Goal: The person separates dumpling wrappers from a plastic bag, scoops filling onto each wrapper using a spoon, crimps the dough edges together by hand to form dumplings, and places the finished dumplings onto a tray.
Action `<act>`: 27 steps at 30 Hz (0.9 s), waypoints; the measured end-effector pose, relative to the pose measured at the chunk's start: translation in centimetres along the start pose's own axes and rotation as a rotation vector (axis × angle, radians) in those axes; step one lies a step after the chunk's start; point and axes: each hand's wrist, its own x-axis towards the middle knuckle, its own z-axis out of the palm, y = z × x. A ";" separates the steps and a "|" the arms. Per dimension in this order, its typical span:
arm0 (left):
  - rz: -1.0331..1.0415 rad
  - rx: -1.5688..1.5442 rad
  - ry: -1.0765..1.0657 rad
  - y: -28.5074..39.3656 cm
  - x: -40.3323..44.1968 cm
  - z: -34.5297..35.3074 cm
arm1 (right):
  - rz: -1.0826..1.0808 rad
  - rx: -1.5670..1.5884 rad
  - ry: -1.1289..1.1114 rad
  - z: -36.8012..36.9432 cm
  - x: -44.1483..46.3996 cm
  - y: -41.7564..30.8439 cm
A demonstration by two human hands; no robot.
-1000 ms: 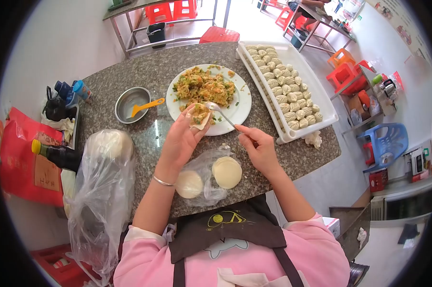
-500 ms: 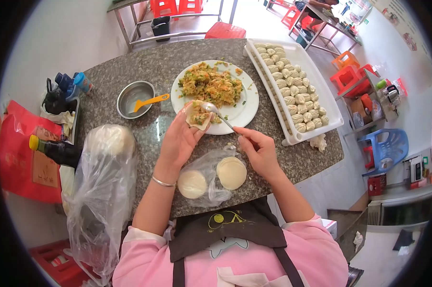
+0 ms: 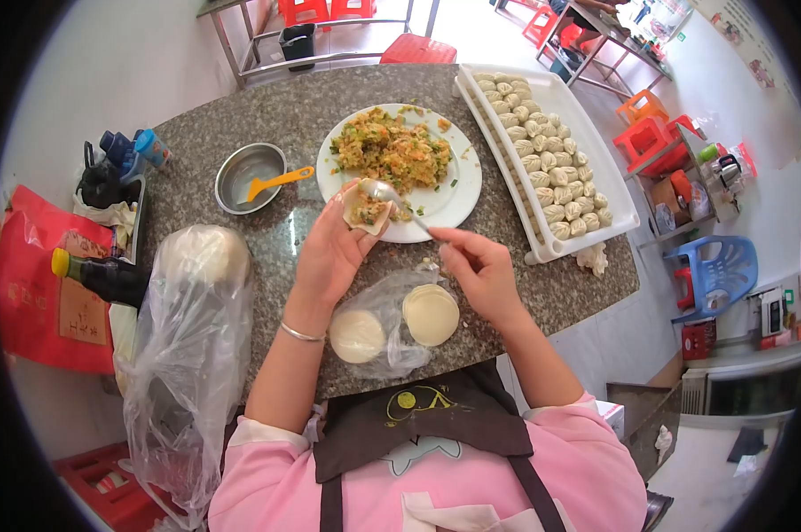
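Cupped in my left hand [image 3: 328,257] is a dumpling wrapper [image 3: 365,213] with chopped filling in its middle. My right hand [image 3: 480,270] grips a metal spoon [image 3: 384,192] by its handle, and the bowl of the spoon rests at the wrapper's filling. Just beyond both hands lies a white plate [image 3: 463,191] with a heap of orange-and-green filling [image 3: 392,146]. Below the hands, two stacks of round wrappers, the right stack [image 3: 431,315] and the left stack [image 3: 357,336], lie on a clear plastic bag [image 3: 392,306].
A white tray [image 3: 587,115] of pleated dumplings [image 3: 542,160] stands at the right. To the left are a metal bowl [image 3: 232,182] with an orange scoop [image 3: 281,182], a plastic bag of dough [image 3: 201,266] and a dark bottle [image 3: 103,275]. A person sits at a far table.
The view has shifted slightly. Both hands keep nearly the same place, with the spoon still at the filling in the wrapper.
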 end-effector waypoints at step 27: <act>0.034 0.201 0.033 0.0 -0.3 0.0 | -0.445 -0.492 0.163 -0.1 3.9 1.5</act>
